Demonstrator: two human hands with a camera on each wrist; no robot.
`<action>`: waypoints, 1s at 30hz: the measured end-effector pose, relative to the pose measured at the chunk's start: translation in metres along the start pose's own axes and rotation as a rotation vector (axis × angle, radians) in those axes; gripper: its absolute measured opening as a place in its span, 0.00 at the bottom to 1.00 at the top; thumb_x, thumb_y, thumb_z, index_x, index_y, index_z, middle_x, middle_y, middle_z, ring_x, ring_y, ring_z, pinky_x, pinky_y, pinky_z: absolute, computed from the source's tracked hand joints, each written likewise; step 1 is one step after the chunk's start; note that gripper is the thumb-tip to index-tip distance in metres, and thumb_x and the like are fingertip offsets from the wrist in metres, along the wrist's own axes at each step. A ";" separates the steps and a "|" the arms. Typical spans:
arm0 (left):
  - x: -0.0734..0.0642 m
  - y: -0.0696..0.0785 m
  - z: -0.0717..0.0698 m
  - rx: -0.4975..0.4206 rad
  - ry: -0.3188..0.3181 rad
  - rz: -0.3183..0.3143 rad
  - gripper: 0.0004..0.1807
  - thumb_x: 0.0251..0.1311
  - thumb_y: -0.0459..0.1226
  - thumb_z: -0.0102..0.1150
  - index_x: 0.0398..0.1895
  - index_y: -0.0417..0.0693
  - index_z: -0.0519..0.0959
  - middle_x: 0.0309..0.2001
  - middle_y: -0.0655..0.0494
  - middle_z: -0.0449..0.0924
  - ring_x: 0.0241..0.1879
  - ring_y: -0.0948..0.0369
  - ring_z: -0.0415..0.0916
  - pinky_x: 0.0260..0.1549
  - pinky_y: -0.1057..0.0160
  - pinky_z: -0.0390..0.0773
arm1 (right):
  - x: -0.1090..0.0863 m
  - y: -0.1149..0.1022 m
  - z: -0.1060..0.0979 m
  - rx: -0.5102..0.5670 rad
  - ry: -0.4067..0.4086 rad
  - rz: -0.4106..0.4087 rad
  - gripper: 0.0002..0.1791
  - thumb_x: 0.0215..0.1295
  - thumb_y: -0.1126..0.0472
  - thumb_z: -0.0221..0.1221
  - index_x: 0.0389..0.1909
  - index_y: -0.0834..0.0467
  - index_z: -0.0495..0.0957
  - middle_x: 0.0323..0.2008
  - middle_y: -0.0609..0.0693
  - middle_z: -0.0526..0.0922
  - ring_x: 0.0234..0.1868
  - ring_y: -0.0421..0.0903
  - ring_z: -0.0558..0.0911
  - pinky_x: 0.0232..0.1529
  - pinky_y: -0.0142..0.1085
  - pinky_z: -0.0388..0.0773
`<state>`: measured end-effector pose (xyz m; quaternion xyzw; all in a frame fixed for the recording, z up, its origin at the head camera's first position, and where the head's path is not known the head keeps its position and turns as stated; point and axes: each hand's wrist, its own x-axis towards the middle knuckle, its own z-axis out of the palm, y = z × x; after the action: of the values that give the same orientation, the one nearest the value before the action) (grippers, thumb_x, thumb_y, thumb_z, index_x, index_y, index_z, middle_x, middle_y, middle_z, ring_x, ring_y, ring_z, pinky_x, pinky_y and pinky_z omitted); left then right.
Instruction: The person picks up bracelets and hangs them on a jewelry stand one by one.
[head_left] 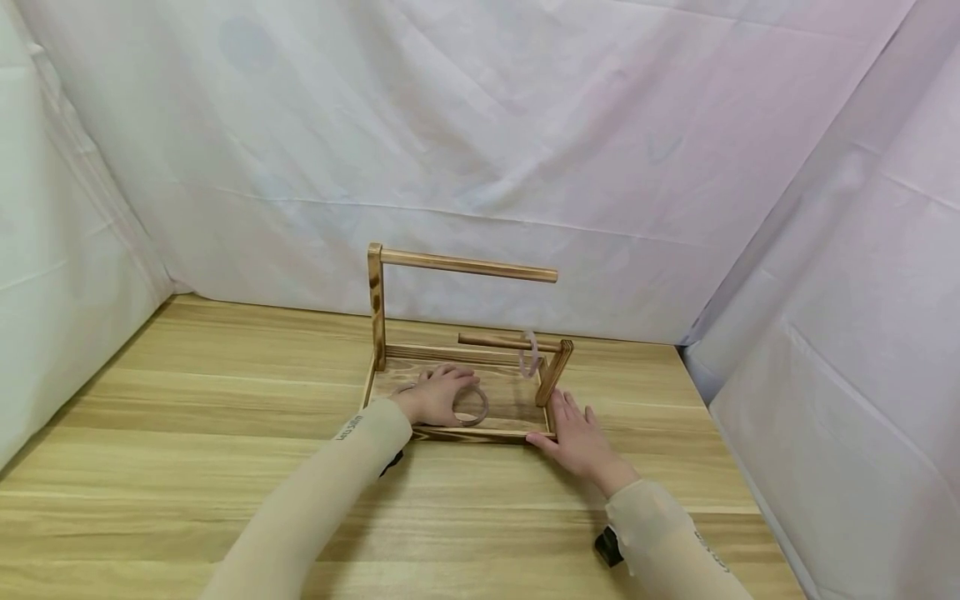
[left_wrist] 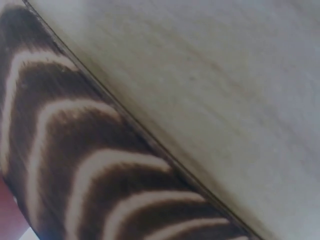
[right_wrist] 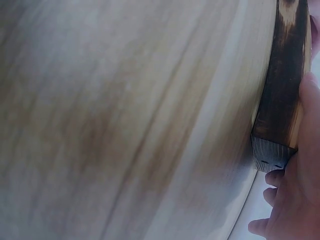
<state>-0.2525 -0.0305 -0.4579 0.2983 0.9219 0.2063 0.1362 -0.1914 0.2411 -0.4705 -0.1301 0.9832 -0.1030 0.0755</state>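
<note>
A wooden stand [head_left: 468,267] with a shallow tray base [head_left: 480,435] sits on the table. Inside the tray, my left hand [head_left: 438,393] reaches over a pale bangle [head_left: 483,408], its fingers and thumb at the ring's edge. Part of another ring [head_left: 406,387] shows left of that hand; whether the fingers pinch either ring is hidden. A translucent bangle [head_left: 529,354] hangs on the lower rod [head_left: 491,341]. My right hand [head_left: 577,437] rests against the tray's front right corner, thumb along the front and fingers fairly straight along the side. Fingertips [right_wrist: 270,196] show past the corner in the right wrist view.
The upper rod runs rightward from a tall left post [head_left: 377,308]; the lower one runs leftward from a short right post [head_left: 553,375]. Pale cloth [head_left: 487,125] hangs behind the wood-grain table [head_left: 225,400] and at both sides.
</note>
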 end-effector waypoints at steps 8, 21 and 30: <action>0.004 -0.001 0.003 0.026 -0.004 -0.006 0.36 0.50 0.49 0.67 0.64 0.54 0.69 0.68 0.53 0.61 0.70 0.49 0.50 0.62 0.38 0.55 | 0.001 0.000 0.000 -0.004 0.006 -0.004 0.52 0.63 0.31 0.44 0.72 0.67 0.42 0.73 0.63 0.48 0.74 0.59 0.47 0.69 0.61 0.46; 0.007 -0.009 0.003 -0.069 0.034 0.041 0.39 0.47 0.43 0.70 0.64 0.44 0.68 0.62 0.46 0.67 0.63 0.48 0.63 0.60 0.49 0.68 | 0.001 0.001 0.002 -0.001 0.014 -0.007 0.52 0.63 0.33 0.46 0.72 0.68 0.42 0.72 0.64 0.48 0.73 0.60 0.48 0.69 0.61 0.46; 0.007 -0.018 0.003 -0.236 0.111 -0.035 0.45 0.41 0.42 0.71 0.67 0.44 0.64 0.57 0.46 0.67 0.53 0.52 0.68 0.47 0.54 0.75 | 0.002 0.002 0.004 -0.005 0.019 -0.008 0.52 0.63 0.33 0.46 0.71 0.68 0.43 0.72 0.64 0.49 0.73 0.59 0.49 0.69 0.60 0.48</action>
<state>-0.2657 -0.0385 -0.4702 0.2524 0.9023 0.3273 0.1225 -0.1926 0.2415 -0.4745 -0.1334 0.9836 -0.1022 0.0655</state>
